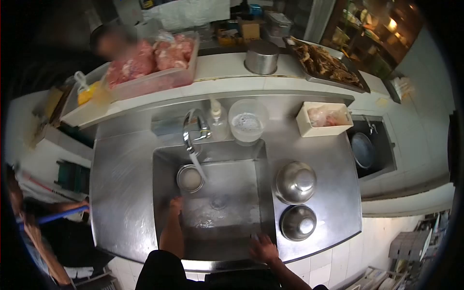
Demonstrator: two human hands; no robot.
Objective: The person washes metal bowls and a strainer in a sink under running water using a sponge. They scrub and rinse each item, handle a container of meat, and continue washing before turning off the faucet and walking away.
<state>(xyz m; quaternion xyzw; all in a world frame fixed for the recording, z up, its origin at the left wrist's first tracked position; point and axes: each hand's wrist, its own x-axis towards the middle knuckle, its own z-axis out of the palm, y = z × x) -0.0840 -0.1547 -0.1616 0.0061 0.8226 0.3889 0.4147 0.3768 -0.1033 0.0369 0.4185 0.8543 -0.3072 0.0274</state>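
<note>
Over the left side of the steel sink [227, 166] is my left hand [176, 205], just below a small round metal bowl [190, 178]; its fingers are too small and blurred to read. Water runs from the curved faucet [189, 126] beside that bowl. My right hand [263, 248] is at the sink's lower right corner, fingers spread and slightly blurred, with nothing seen in it. To its right, two upturned metal bowls, a larger one [296, 182] and a smaller one [298, 223], rest on the steel counter.
Behind the sink stand a soap bottle [218, 119], a tub of suds [248, 121] and a white box [325, 119]. The ledge holds a meat bin [154, 86], a metal pot [262, 57] and a tray [328, 65]. At left, a person's arms [36, 237] hold a blue handle.
</note>
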